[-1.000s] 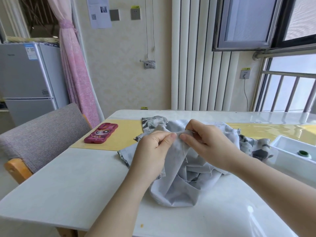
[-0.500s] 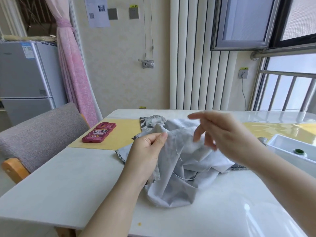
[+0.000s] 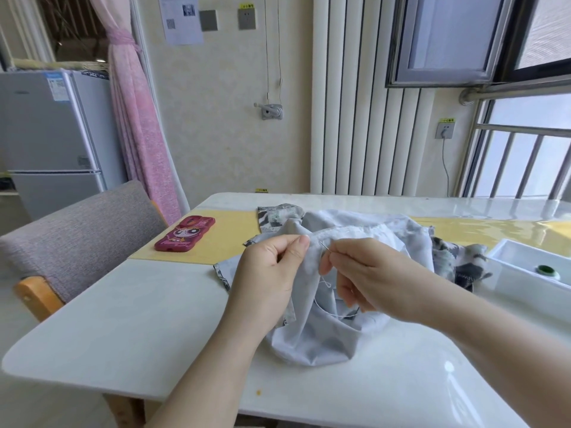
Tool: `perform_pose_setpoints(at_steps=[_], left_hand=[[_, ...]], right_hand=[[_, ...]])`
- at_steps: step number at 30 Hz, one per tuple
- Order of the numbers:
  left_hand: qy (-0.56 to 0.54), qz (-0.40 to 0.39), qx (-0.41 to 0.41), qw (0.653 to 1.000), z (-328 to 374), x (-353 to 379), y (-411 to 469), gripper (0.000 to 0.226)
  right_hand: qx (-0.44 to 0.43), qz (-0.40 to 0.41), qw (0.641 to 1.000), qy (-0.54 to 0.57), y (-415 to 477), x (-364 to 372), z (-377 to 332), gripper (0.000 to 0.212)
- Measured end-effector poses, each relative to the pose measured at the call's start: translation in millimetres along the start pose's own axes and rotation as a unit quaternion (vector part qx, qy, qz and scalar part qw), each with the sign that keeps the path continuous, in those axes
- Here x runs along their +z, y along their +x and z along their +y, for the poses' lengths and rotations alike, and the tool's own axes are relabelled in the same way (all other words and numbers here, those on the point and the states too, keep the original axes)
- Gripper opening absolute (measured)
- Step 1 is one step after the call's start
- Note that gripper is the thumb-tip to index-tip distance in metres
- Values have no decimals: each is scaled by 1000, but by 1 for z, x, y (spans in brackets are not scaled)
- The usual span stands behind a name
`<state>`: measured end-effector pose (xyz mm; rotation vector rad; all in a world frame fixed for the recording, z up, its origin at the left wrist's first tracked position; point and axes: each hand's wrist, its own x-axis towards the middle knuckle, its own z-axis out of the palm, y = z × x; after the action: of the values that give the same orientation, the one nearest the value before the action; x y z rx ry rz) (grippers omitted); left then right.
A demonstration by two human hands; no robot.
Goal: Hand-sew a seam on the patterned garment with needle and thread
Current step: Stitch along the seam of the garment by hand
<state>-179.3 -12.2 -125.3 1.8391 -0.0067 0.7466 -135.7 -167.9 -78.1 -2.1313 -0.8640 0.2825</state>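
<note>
Limp, light garment [image 3: 309, 341] is pinched at seam fold, likely the best hold, by left hand [image 3: 268, 273]; needle [image 3: 325, 247] is pinched at 3 o'clock by right hand [image 3: 377, 279].

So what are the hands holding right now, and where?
Left hand pinches the garment at its folded edge; right hand pinches the needle by its lower end.

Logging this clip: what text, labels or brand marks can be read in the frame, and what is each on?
Nothing reads clearly.
Paper notice: print too small.
Yellow wall tags: blurred.
Fridge sticker: blurred.
Red phone case: lettering illegible.
</note>
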Motion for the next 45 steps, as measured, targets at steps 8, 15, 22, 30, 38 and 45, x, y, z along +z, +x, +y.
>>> perform_pose_setpoints(at_steps=[8,15,22,30,38,45], left_hand=[[-10,6,-9,1000,4,1,-2,45],[-9,17,-25,999,3,1,-2,29],[-8,17,-20,1000,2,0,-1,49],[-5,16,4,1000,9,0,-5,38],[183,135,216,950,8,7,-9,21],[73,137,145,977,6,13,-13,14]], right_hand=[[0,9,1000,-19,-2,0,-5,32],[5,3,1000,-21,-4,1,-6,31],[1,-3,999,-34,-4,2,-9,31],[3,-12,999,-37,-2,3,-9,30],[10,-8,1000,17,6,7,-8,29],[8,18,994,110,15,16,-4,19]])
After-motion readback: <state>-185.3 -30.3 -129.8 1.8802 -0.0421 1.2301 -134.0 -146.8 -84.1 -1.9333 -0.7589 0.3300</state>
